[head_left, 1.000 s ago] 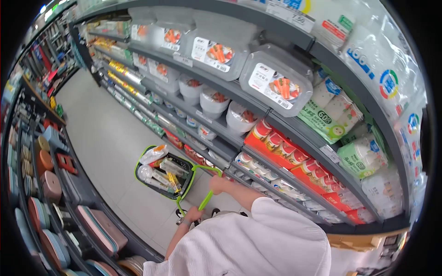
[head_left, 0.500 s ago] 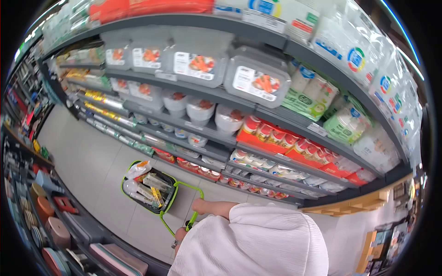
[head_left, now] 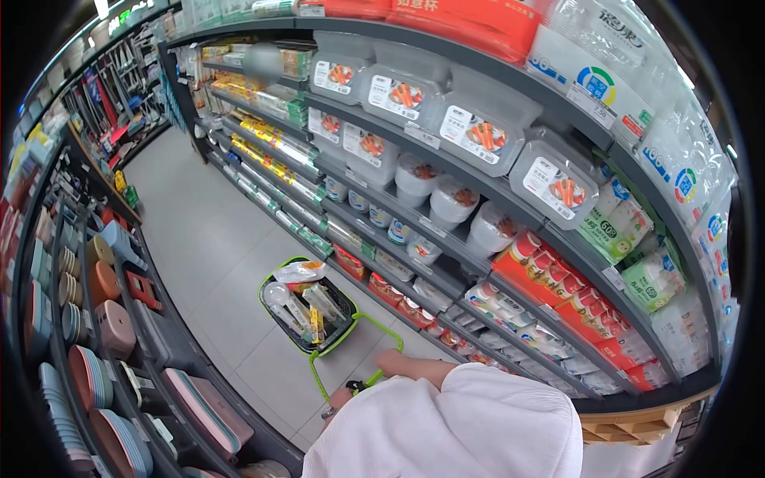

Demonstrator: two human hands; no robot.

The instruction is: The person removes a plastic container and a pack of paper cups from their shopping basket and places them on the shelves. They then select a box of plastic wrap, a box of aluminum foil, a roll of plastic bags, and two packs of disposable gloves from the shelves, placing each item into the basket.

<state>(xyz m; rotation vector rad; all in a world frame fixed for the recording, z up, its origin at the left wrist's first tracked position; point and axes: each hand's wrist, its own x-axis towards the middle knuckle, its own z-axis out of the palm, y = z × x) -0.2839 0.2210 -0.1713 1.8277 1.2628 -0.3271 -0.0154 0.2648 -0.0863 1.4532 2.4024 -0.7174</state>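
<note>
A black shopping basket with a lime-green rim (head_left: 353, 329) stands on the floor ahead of me, its green handle (head_left: 382, 320) reaching back towards my body. My right hand (head_left: 389, 362) is closed round the right side of this handle. Lower down, my left hand (head_left: 340, 397) closes on the handle's near end beside a small black part; a watch or band is on that wrist. In the basket lie a clear-and-white plastic bag (head_left: 300, 272), several pale packages (head_left: 323, 303) and a yellow-labelled pack (head_left: 317, 325). My white sleeve and shirt hide part of the arms.
On the right, a long shelf holds clear food boxes (head_left: 482, 135), red packs of paper cups (head_left: 542, 275) and wrapped rolls (head_left: 275, 163). Shelves on the left carry bowls (head_left: 89, 378) and plastic bins (head_left: 118, 328). A tiled floor (head_left: 191, 271) runs between them.
My view has turned left, so the shelves and basket appear further right and more of the aisle ahead shows. Both hands remain on the handle.
</note>
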